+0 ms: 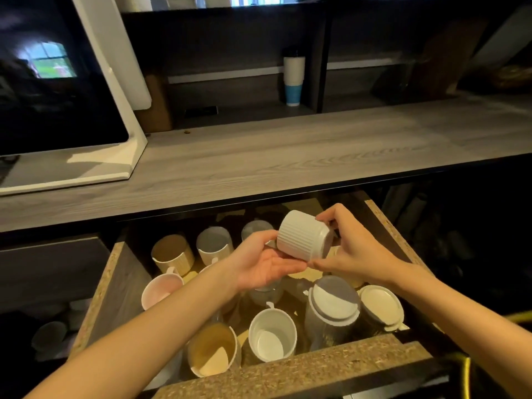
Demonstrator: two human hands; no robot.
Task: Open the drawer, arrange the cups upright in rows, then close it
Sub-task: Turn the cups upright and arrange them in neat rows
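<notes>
— While the drawer (113,286) stood pulled out under the grey wooden counter (288,151), what filled it?

— Cups, mostly upright: a tan ribbed cup (172,254) and a grey cup (214,244) at the back, a white mug (272,334) near the front, two lidded jars (334,305) to its right.

— And the hands?

— Both were above the drawer, sharing one white ribbed cup (302,234) tipped on its side. The left hand (264,262) cradled it from below, palm up, fingers loosely curled; the right hand (351,249) pinched its rim.
</notes>
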